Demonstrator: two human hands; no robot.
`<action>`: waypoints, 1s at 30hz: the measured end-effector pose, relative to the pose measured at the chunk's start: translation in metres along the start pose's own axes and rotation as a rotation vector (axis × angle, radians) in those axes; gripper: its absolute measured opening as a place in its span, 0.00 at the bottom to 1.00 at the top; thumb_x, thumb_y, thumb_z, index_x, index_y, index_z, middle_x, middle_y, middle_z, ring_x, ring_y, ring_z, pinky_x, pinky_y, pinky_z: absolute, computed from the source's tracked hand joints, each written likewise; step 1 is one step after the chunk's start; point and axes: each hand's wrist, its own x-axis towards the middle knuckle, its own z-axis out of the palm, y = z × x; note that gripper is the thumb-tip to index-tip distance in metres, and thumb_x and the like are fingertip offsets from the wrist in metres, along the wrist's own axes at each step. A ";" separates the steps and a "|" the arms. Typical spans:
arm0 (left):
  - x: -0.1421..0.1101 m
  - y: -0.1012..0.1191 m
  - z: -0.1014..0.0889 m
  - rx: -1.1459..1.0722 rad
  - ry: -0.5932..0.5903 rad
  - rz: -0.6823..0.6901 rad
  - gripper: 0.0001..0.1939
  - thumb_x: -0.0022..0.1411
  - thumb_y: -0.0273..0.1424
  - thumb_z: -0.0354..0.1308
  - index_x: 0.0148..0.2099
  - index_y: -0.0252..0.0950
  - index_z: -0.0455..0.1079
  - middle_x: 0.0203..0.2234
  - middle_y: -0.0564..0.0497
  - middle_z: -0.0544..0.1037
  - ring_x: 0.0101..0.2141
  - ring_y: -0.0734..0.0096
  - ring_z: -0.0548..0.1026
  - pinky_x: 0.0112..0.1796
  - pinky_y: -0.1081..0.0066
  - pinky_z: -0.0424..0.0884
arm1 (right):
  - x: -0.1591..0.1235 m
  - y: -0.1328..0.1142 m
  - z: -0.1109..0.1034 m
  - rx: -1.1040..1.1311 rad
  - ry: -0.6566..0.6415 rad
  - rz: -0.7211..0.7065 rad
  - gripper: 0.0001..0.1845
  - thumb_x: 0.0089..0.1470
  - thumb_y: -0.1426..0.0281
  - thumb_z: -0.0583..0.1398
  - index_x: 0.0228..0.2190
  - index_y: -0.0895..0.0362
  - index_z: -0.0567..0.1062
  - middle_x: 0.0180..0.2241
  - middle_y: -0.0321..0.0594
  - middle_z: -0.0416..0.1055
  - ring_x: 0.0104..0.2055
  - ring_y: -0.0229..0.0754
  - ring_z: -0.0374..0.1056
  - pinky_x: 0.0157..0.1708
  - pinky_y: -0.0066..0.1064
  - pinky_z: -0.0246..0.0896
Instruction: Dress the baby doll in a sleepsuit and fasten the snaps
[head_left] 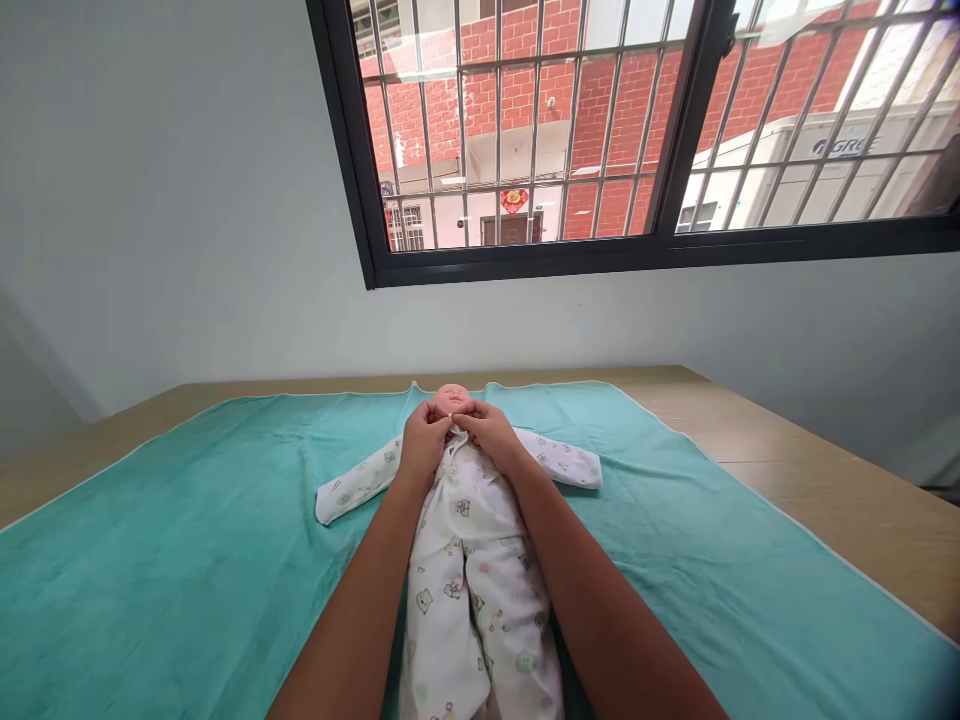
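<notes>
A baby doll [452, 396] lies on its back, its head toward the wall. It wears a white baby romper [472, 510] with small printed animals, the long sleeves spread out to both sides. At the neckline, just below the doll's chin, my left hand [425, 437] pinches the romper's collar. My right hand [486, 428] meets it there, its fingertips also closed on the collar. The fingertips nearly touch, and whatever fastening lies between them is too small to make out. Both forearms reach over the doll's body and hide part of its sides.
Under the doll a teal blanket [202, 540] with a white edge covers much of the wooden table [795, 440]. The table's far side meets a pale wall [187, 200]. A dark-framed window [517, 262] with metal bars is set above it.
</notes>
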 end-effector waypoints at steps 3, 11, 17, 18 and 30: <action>0.000 -0.001 0.000 -0.001 -0.003 0.019 0.06 0.44 0.25 0.56 0.27 0.36 0.61 0.19 0.60 0.65 0.21 0.80 0.63 0.23 0.77 0.60 | 0.001 0.002 0.000 0.011 0.014 0.009 0.10 0.41 0.64 0.63 0.25 0.57 0.73 0.22 0.31 0.65 0.23 0.32 0.55 0.24 0.26 0.50; -0.001 -0.001 -0.001 0.073 -0.016 0.056 0.05 0.44 0.24 0.54 0.26 0.36 0.61 0.19 0.60 0.65 0.21 0.79 0.62 0.23 0.77 0.58 | 0.008 0.007 0.000 -0.017 0.044 0.042 0.08 0.39 0.65 0.62 0.23 0.57 0.70 0.20 0.30 0.63 0.21 0.32 0.54 0.22 0.26 0.47; -0.002 0.002 -0.001 0.126 -0.049 0.068 0.04 0.45 0.25 0.54 0.26 0.36 0.62 0.19 0.59 0.66 0.22 0.79 0.63 0.25 0.77 0.59 | 0.009 0.008 -0.001 -0.004 0.031 0.058 0.08 0.40 0.66 0.61 0.24 0.56 0.69 0.20 0.29 0.62 0.21 0.31 0.54 0.21 0.25 0.47; -0.002 0.003 -0.001 0.129 -0.050 0.068 0.04 0.45 0.25 0.54 0.26 0.36 0.62 0.19 0.59 0.66 0.22 0.79 0.63 0.25 0.77 0.59 | 0.009 0.008 -0.001 -0.004 0.029 0.059 0.07 0.40 0.66 0.60 0.24 0.56 0.69 0.19 0.29 0.62 0.20 0.31 0.53 0.21 0.25 0.47; 0.000 -0.004 -0.001 0.118 -0.069 0.075 0.02 0.47 0.26 0.54 0.27 0.37 0.63 0.18 0.59 0.67 0.22 0.78 0.64 0.25 0.76 0.59 | 0.009 0.005 -0.001 0.005 0.040 0.070 0.08 0.40 0.66 0.61 0.23 0.57 0.68 0.19 0.29 0.60 0.20 0.31 0.53 0.21 0.25 0.46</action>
